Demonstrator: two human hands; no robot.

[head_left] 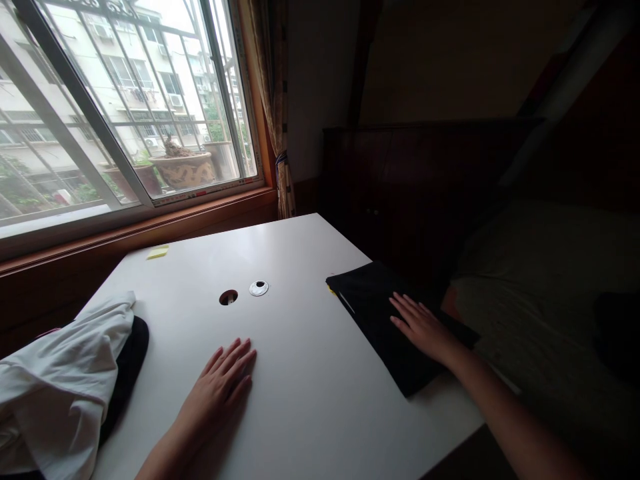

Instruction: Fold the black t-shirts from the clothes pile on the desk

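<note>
My left hand (217, 387) lies flat on the white table (300, 253), palm down, fingers stretched out and holding nothing. My right hand (423, 327) rests flat on a folded black cloth (373, 293) that lies at the table's right edge, fingers extended on top of it. The two hands are well apart, with bare tabletop between them.
A pile of white fabric (60, 380) over a black garment (131, 353) sits at the left. A cable hole (229, 297) and its round cap (259, 288) are mid-table, a yellow sticky note (158, 252) near the window. A bed (540, 293) lies to the right.
</note>
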